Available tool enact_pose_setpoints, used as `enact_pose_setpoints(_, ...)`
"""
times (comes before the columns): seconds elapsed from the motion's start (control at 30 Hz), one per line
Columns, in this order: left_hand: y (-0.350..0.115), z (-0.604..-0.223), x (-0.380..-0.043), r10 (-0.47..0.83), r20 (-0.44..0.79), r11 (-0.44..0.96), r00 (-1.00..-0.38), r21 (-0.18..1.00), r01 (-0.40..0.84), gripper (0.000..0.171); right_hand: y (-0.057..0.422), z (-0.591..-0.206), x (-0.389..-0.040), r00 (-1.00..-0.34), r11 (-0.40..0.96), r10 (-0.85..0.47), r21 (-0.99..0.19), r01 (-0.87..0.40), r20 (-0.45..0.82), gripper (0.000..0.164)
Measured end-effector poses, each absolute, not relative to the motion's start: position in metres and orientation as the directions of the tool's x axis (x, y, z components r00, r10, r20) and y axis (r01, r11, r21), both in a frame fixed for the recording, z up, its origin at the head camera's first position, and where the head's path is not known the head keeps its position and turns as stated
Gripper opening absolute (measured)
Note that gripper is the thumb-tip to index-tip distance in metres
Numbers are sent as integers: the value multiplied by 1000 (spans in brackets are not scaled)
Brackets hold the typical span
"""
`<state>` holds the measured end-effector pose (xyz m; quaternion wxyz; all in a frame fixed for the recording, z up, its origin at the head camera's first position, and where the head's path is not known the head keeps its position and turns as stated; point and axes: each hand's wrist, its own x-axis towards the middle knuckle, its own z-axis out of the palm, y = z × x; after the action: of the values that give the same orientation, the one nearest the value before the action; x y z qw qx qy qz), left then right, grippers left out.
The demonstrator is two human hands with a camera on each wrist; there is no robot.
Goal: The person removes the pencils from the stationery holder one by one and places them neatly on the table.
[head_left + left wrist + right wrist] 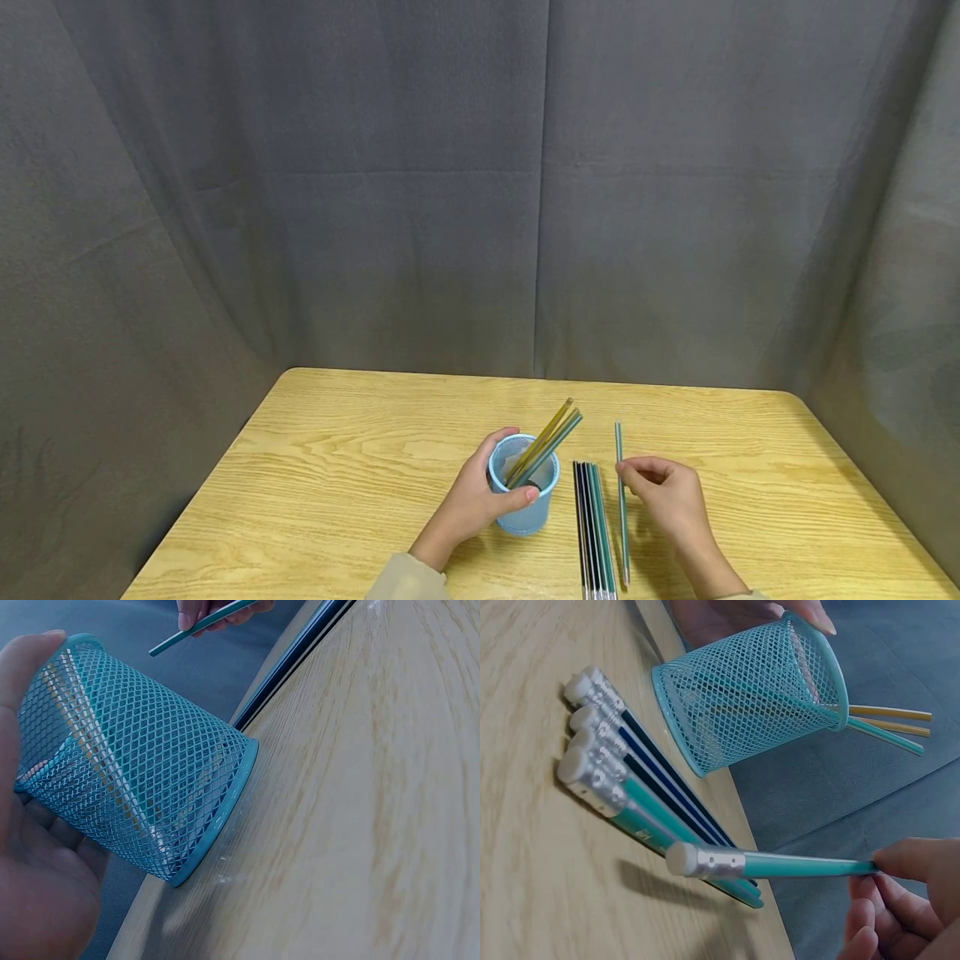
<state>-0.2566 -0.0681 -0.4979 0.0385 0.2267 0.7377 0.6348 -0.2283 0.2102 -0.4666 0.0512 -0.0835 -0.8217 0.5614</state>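
My left hand (472, 497) is curled round a light blue mesh pencil cup (524, 522), thumb at the near side of the rim. The cup stands on the table with a few pencils leaning in it, yellow ones (896, 712) and a green one (891, 737). To its right, my right hand (673, 498) pinches a green pencil (624, 525) between thumb and fingers. That pencil is raised above the tabletop, its white eraser (682, 859) toward the near edge. Between cup and right hand lies a row of dark and green pencils (590, 517), erasers nearest me.
The wood-grain table (360, 450) has rounded far corners. Grey curtains (405, 250) hang behind it and along both sides. In the right wrist view, the held pencil's eraser end overlaps the row of lying pencils.
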Motion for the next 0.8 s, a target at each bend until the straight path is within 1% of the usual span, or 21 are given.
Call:
enact_pose_setpoints(0.23,-68,-498,-257,381,230,93,-895,954,284,78,210,-472,-229,-981,381,193,-920,97,-23,27)
enact_pose_setpoints(0.6,-68,-500,-257,384,233,92,-894,953,289,77,208,-480,-230,-978,400,207,-912,86,-1,23)
enact_pose_setpoints(0.8,-68,-500,-257,384,235,88,-893,954,288,78,208,-484,-231,-980,405,197,-908,105,-26,22)
